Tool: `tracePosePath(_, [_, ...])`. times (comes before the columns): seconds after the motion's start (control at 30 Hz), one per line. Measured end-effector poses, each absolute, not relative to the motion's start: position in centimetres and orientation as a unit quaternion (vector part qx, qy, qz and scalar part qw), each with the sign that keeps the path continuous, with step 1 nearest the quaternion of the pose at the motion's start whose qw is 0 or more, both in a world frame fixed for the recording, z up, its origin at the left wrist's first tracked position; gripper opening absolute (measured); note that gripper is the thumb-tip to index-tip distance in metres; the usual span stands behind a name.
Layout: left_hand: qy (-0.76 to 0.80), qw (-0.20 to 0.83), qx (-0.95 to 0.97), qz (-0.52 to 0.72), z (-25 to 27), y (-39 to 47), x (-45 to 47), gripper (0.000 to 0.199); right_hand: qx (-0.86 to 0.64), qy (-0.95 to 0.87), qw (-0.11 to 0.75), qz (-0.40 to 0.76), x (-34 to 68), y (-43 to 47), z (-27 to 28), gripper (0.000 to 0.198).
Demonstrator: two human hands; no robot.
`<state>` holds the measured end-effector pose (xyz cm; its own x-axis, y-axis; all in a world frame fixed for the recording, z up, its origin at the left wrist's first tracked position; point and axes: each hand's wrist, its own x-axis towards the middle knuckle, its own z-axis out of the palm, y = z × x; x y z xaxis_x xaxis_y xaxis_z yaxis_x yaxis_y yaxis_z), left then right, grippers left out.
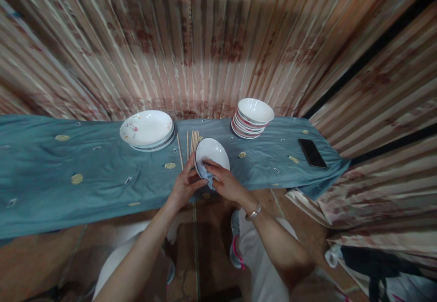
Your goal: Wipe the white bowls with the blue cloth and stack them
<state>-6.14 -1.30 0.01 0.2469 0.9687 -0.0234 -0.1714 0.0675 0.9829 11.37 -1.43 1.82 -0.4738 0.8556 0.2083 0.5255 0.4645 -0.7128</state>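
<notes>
A white bowl with a dark rim (pixel 215 149) is tilted above the front edge of the table, its inside facing up. My left hand (pixel 186 181) grips the bowl by its left edge, thumb toward the front. In my right hand (pixel 223 180) is a bunched light-blue cloth (pixel 207 174), pressed against the inside of the bowl near its front. Several wooden chopsticks (pixel 193 140) lie on the cloth-covered table just behind and left of the bowl, partly hidden by it and by my left hand.
A stack of flowered plates (pixel 148 128) stands at the left, and a stack of white bowls with red bands (pixel 255 111) at the back right. A black phone (pixel 312 153) lies near the right end of the blue tablecloth (pixel 102 188). Pleated curtains (pixel 205 42) hang behind.
</notes>
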Motion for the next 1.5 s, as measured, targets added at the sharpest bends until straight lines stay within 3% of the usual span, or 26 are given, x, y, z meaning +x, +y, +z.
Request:
tracePosePath(0.33, [0.381,0.642,0.474,0.466,0.2,-1.5,-6.1,0.120,-0.432,-0.809,0.316,0.242,9.5,0.9,1.8,0.044])
tracePosePath(0.47, [0.380,0.647,0.472,0.462,0.5,-1.7,-6.1,0.119,-0.474,-0.805,0.299,0.196,9.3,2.1,1.2,0.050])
tracePosePath(0.73, [0.385,0.644,0.466,0.469,0.5,-1.8,-5.9,0.121,-0.532,-0.810,0.224,0.100,11.0,3.5,0.1,0.071])
tracePosePath(0.97, [0.389,0.653,0.450,0.468,0.1,-1.6,-6.1,0.132,-0.583,-0.796,0.139,0.080,12.7,2.7,-0.3,0.059])
tracePosePath(1.13, [0.401,0.653,0.442,0.467,0.1,-1.4,-6.2,0.129,-0.593,-0.798,0.081,0.061,13.3,1.3,-0.2,0.052])
tracePosePath(1.33, [0.408,0.658,0.422,0.472,0.5,-1.4,-6.1,0.129,-0.577,-0.808,0.056,0.108,13.7,-0.8,0.4,0.035])
tracePosePath(1.5, [0.401,0.670,0.405,0.476,0.3,-1.5,-6.3,0.125,-0.535,-0.825,0.067,0.171,14.0,-2.2,1.6,0.034])
